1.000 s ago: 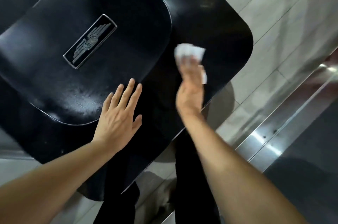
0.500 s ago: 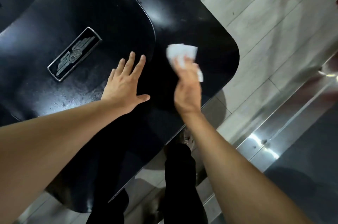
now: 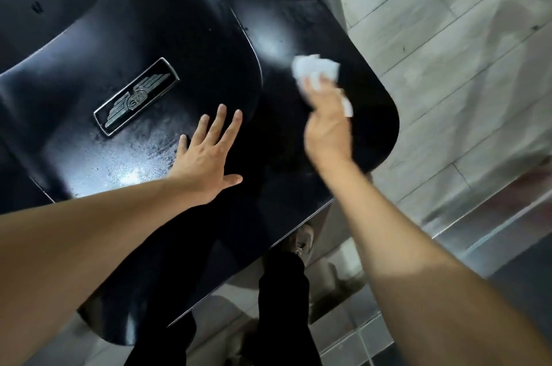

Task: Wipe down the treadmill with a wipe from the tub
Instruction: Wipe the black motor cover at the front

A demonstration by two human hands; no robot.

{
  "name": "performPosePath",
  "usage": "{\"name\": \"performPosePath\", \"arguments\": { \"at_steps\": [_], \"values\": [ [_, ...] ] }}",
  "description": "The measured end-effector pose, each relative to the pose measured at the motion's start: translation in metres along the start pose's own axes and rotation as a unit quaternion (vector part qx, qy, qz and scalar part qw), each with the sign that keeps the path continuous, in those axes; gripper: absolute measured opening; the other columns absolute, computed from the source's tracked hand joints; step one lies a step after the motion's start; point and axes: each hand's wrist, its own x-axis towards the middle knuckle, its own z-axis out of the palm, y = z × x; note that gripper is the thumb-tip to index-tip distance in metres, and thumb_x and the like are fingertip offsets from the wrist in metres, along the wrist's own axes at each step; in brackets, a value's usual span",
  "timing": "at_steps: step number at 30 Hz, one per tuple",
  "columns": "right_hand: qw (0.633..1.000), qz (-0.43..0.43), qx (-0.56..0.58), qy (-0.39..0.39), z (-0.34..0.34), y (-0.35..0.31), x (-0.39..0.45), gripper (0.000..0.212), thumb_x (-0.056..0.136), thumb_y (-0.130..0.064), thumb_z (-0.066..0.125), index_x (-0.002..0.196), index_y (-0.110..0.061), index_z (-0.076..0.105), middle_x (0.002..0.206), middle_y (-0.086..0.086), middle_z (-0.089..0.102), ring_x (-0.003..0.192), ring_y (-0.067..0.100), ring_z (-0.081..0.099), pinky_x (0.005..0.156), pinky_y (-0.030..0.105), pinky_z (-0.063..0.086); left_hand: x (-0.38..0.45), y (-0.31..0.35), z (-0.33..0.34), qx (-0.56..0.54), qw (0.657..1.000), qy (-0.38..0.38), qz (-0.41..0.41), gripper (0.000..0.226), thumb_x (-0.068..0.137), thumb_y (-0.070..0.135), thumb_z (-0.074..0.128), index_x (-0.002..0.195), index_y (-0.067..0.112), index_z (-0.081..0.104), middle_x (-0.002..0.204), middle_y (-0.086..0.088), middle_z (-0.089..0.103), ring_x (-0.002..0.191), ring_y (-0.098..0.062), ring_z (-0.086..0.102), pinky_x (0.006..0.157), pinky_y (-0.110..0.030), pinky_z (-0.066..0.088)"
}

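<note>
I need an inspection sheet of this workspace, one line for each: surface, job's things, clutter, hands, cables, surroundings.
Surface: black glossy treadmill cover, with wet streaks near the winged badge.
Job's things: white wipe, crumpled, on the cover's lower right panel; tub not seen.
Clutter: nothing seen.
Hands: left hand flat on the cover, fingers straight and spread; right hand grips the wipe, a little blurred.
Cables: nothing seen.
Surroundings: pale plank floor at right; a shiny metal strip at lower right; the person's dark trouser leg below the cover.
</note>
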Motion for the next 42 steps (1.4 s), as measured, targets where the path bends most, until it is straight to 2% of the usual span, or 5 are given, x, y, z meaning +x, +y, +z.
{"name": "performPosePath", "arguments": {
  "at_steps": [5, 12, 20, 26, 42],
  "values": [
    [0.969, -0.222, 0.015, -0.102, 0.015, -0.020, 0.009, 0.051, 0.096, -0.007, 0.033, 0.139, -0.011, 0.061, 0.147, 0.018, 0.052, 0.139, 0.033, 0.047, 0.121, 0.043, 0.028, -0.002, 0.003, -0.001, 0.010, 1.000, -0.015, -0.016, 0.122, 0.091, 0.043, 0.072, 0.149, 0.045, -0.036, 0.158, 0.015, -0.042, 0.153, -0.022, -0.025, 0.126, -0.058, 0.004],
    [0.987, 0.162, -0.018, -0.009, -0.032, 0.037, 0.070, 0.065, 0.091, 0.012, 0.033, 0.146, -0.018, 0.054, 0.159, 0.009, 0.040, 0.149, 0.023, 0.032, 0.123, 0.031, 0.021, -0.002, 0.005, -0.004, 0.012, 0.999, -0.035, -0.019, 0.122, 0.092, 0.043, 0.070, 0.145, 0.045, -0.040, 0.154, 0.015, -0.048, 0.151, -0.021, -0.030, 0.126, -0.057, 0.001],
    [0.948, -0.218, 0.034, -0.230, 0.023, -0.048, 0.077, 0.048, 0.095, -0.002, 0.039, 0.133, -0.013, 0.066, 0.151, 0.014, 0.050, 0.144, 0.029, 0.040, 0.122, 0.032, 0.020, 0.000, 0.002, -0.004, 0.011, 0.999, -0.044, -0.020, 0.123, 0.093, 0.044, 0.070, 0.143, 0.046, -0.043, 0.151, 0.016, -0.051, 0.149, -0.021, -0.032, 0.126, -0.057, 0.001],
    [0.988, 0.086, -0.049, -0.115, 0.006, -0.025, 0.126, 0.055, 0.100, -0.005, 0.036, 0.150, -0.025, 0.047, 0.158, 0.007, 0.042, 0.144, 0.027, 0.039, 0.120, 0.031, 0.026, -0.002, 0.000, 0.002, -0.007, 1.000, -0.024, -0.012, 0.123, 0.093, 0.040, 0.071, 0.146, 0.044, -0.040, 0.154, 0.015, -0.048, 0.149, -0.022, -0.033, 0.125, -0.060, -0.002],
    [0.904, -0.266, -0.259, -0.211, 0.090, -0.123, 0.154, 0.065, 0.096, -0.006, 0.014, 0.160, -0.016, 0.021, 0.165, 0.010, 0.024, 0.148, 0.030, 0.030, 0.122, 0.037, 0.019, 0.000, -0.002, 0.013, -0.019, 0.999, 0.049, 0.008, 0.124, 0.092, 0.035, 0.072, 0.148, 0.040, -0.039, 0.157, 0.010, -0.045, 0.150, -0.026, -0.032, 0.123, -0.063, -0.002]
  ]
}}
